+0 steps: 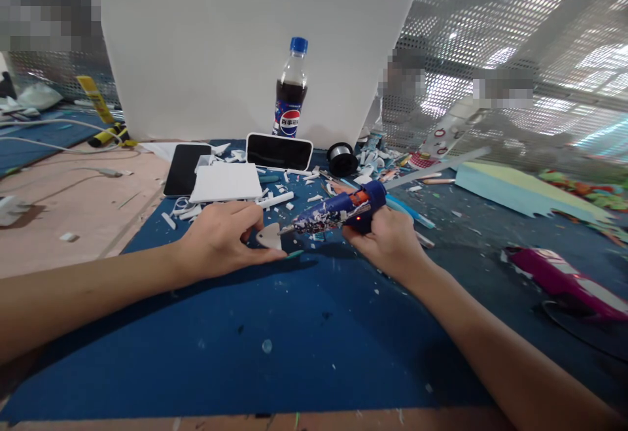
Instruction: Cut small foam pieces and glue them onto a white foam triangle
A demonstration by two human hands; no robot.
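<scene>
My right hand (392,241) is wrapped round the handle of a blue hot glue gun (338,212), crusted with white bits, with a small red light lit near the grip. A glue stick (432,168) sticks out of its back end. The gun's nozzle points left and meets, or nearly meets, a small pale flat piece (269,237) with dark dots. My left hand (223,238) pinches that piece between thumb and fingers above the blue mat (265,379). A thin green sliver (295,254) shows at the left thumb's tip; whether the thumb touches it I cannot tell.
Behind my hands are a white foam block (226,182), a dark phone (186,169), a propped white-framed phone (279,152), a cola bottle (291,94) and a wire spool (342,159). White scraps litter the mat. A magenta tool (564,280) with a cord lies at right.
</scene>
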